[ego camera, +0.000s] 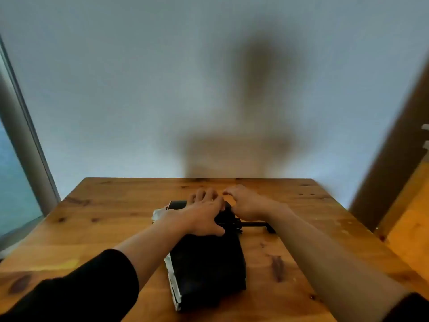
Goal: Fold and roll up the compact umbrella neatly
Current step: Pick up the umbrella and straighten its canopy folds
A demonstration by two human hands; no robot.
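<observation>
Hands pressing umbrella on table

Knotty brown wooden table (290, 263) against pale wall (139, 89). Black compact umbrella (206, 270) lies mid-table, fabric spread flat, dark shaft (254, 224) pointing right. Left hand (199, 217) splayed, palm down, pressing the rolled far end. Right hand (246, 203) curled beside it; cannot tell whether it clamps anything.

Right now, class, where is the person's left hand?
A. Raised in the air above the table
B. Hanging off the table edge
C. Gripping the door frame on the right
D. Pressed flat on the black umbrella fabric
D: the left hand lies palm down with fingers spread on the black umbrella, which rests on the wooden table, while the right hand sits beside it at the umbrella's far end.
</observation>
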